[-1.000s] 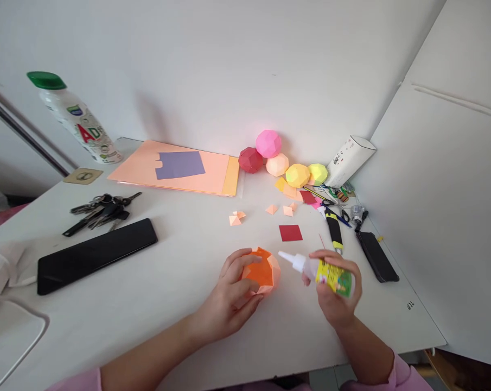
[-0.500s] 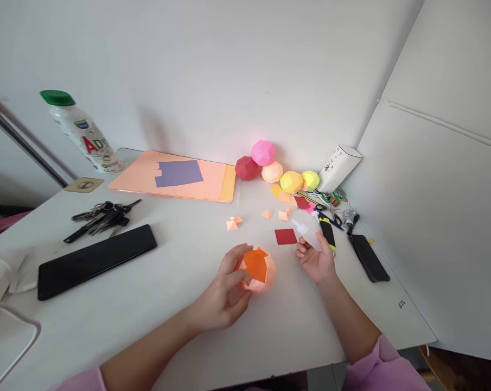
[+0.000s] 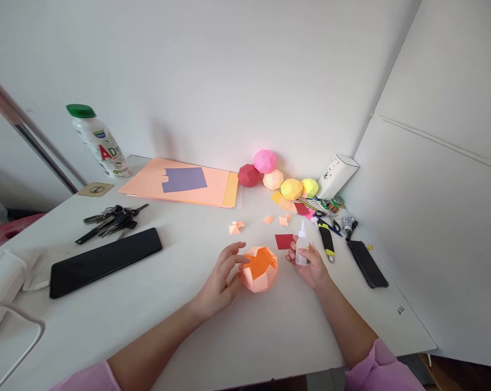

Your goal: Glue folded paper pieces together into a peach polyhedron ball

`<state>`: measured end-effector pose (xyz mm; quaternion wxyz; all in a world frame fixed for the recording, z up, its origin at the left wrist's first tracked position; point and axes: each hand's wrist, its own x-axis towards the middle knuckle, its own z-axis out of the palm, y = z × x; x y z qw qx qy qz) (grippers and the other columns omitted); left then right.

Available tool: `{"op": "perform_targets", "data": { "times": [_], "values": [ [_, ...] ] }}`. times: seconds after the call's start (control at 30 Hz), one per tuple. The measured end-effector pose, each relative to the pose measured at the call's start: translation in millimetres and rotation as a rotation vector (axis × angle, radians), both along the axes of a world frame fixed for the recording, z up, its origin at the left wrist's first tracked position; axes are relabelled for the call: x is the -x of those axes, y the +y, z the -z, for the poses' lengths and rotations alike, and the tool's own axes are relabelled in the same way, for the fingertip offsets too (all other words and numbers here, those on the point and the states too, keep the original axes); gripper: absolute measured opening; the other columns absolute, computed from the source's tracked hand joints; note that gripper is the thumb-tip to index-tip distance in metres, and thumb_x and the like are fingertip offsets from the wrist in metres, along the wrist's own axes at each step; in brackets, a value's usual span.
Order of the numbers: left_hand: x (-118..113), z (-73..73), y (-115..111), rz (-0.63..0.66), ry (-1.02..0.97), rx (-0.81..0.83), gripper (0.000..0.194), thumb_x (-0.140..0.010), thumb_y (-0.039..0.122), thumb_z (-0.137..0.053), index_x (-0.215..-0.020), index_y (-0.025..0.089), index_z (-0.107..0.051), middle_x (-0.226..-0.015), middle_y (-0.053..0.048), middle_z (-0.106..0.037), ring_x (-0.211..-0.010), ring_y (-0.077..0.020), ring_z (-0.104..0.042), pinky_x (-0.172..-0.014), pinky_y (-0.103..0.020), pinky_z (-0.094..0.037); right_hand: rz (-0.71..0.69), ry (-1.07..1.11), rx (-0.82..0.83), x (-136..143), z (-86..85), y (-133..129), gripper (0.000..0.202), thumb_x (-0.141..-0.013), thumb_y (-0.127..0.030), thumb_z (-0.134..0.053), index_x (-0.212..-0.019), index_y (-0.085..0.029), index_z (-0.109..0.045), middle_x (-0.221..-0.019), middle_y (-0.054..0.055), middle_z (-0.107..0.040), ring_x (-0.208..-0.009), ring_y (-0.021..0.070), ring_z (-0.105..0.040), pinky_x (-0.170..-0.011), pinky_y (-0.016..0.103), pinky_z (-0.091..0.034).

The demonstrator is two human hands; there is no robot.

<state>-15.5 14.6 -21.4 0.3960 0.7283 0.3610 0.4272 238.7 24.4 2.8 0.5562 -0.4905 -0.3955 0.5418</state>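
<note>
An open-topped peach paper ball (image 3: pixel 260 279), folded from flat facets with a jagged rim and orange inside, is in front of me. My left hand (image 3: pixel 224 271) is at its left side, with a fingertip at the rim and the thumb by the outer wall; its upper finger is lifted clear. My right hand (image 3: pixel 312 266) is wrapped around a small translucent glue bottle (image 3: pixel 301 251), held upright with its white pointed nozzle upward, to the right of the ball. Small folded peach paper pieces (image 3: pixel 235 228) and a dark red paper square (image 3: pixel 284 241) lie beyond the ball.
Finished paper balls (image 3: pixel 265 161) stand against the wall. A utility knife (image 3: pixel 325 239), a black pouch (image 3: pixel 367 263) and a white box (image 3: pixel 338 176) are on the right. On the left are a black phone (image 3: pixel 107 262), keys (image 3: pixel 117 220), paper sheets (image 3: pixel 141 176) and a bottle (image 3: pixel 102 146).
The glue bottle, formerly tilted left and blurred, is now upright in my right hand. My left hand's fingers have drawn back from over the ball's opening to its left edge. The view has shifted slightly.
</note>
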Motion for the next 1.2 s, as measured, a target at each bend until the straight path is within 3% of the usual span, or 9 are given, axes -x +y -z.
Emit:
{"op": "perform_targets", "data": {
  "times": [0.13,0.37,0.5,0.63,0.77,0.87,1.03,1.2],
  "values": [
    [-0.7,-3.4,1.1,-0.048,-0.047,0.096,0.028,-0.081,0.009,-0.044,-0.102,0.025,-0.055,-0.13,-0.009,-0.047,-0.123,-0.0253,-0.048,-0.088,-0.043,-0.052,0.073,-0.247,-0.041,-3.8,1.4,14.0,0.026,-0.066,-0.031,-0.07,-0.082,-0.02,-0.054,-0.062,-0.005,-0.052,-0.05,0.0109,-0.047,-0.05,0.026,-0.042],
    [-2.2,-3.7,3.2,-0.109,-0.137,0.309,0.025,-0.08,0.019,-0.046,-0.104,0.023,-0.053,-0.126,-0.009,-0.052,-0.112,-0.0223,-0.057,-0.086,-0.038,-0.052,0.121,-0.694,-0.109,0.3,-7.2,86.0,0.024,-0.064,-0.023,-0.066,-0.085,-0.021,-0.057,-0.087,0.001,-0.062,-0.075,0.0168,-0.054,-0.063,0.026,-0.042],
    [0.4,-9.1,5.9,-0.188,-0.142,0.439,0.027,-0.079,0.023,-0.047,-0.105,0.024,-0.053,-0.126,-0.009,-0.055,-0.109,-0.0228,-0.059,-0.079,-0.035,-0.053,0.066,-0.873,-0.065,15.5,-0.8,120.2,0.02,-0.063,-0.017,-0.066,-0.08,-0.021,-0.056,-0.077,0.0,-0.061,-0.071,0.0176,-0.054,-0.062,0.026,-0.039],
    [2.1,-12.1,8.7,-0.274,-0.158,0.544,0.027,-0.078,0.023,-0.045,-0.103,0.022,-0.057,-0.117,-0.008,-0.059,-0.101,-0.0218,-0.061,-0.073,-0.032,-0.052,0.059,-0.991,-0.006,21.5,8.1,133.9,0.018,-0.065,-0.014,-0.063,-0.077,-0.021,-0.052,-0.075,0.001,-0.06,-0.071,0.019,-0.054,-0.062,0.027,-0.037],
    [0.8,-10.5,9.9,-0.282,-0.218,0.55,0.023,-0.077,0.025,-0.047,-0.096,0.02,-0.058,-0.102,-0.006,-0.063,-0.091,-0.0189,-0.061,-0.078,-0.033,-0.051,0.063,-1.021,0.007,21.3,10.2,129.3,0.02,-0.064,-0.012,-0.061,-0.078,-0.021,-0.051,-0.078,0.003,-0.061,-0.075,0.0212,-0.055,-0.063,0.028,-0.038],
    [-0.3,-13.7,8.8,-0.28,-0.238,0.554,0.02,-0.077,0.027,-0.049,-0.093,0.019,-0.058,-0.097,-0.005,-0.064,-0.084,-0.0172,-0.06,-0.077,-0.033,-0.05,0.051,-0.976,-0.027,24.0,0.3,116.1,0.017,-0.065,-0.016,-0.06,-0.079,-0.02,-0.051,-0.079,0.003,-0.06,-0.075,0.0203,-0.055,-0.064,0.029,-0.041],
    [0.1,-27.1,-0.2,-0.227,-0.274,0.551,0.02,-0.084,0.035,-0.05,-0.095,0.019,-0.057,-0.086,-0.003,-0.062,-0.076,-0.0155,-0.058,-0.071,-0.031,-0.049,-0.064,-0.838,-0.151,32.7,-43.9,71.8,0.021,-0.065,-0.026,-0.066,-0.081,-0.019,-0.054,-0.081,0.001,-0.061,-0.074,0.0172,-0.057,-0.066,0.029,-0.047],
    [-1.1,-32.0,-17.4,0.046,-0.391,0.439,0.022,-0.087,0.04,-0.055,-0.095,0.02,-0.057,-0.084,-0.003,-0.06,-0.078,-0.0158,-0.057,-0.073,-0.032,-0.048,-0.336,-0.641,-0.251,50.2,-85.2,13.5,0.017,-0.069,-0.023,-0.07,-0.078,-0.019,-0.055,-0.078,0.0,-0.061,-0.071,0.0151,-0.058,-0.063,0.028,-0.049]
  ]
}}
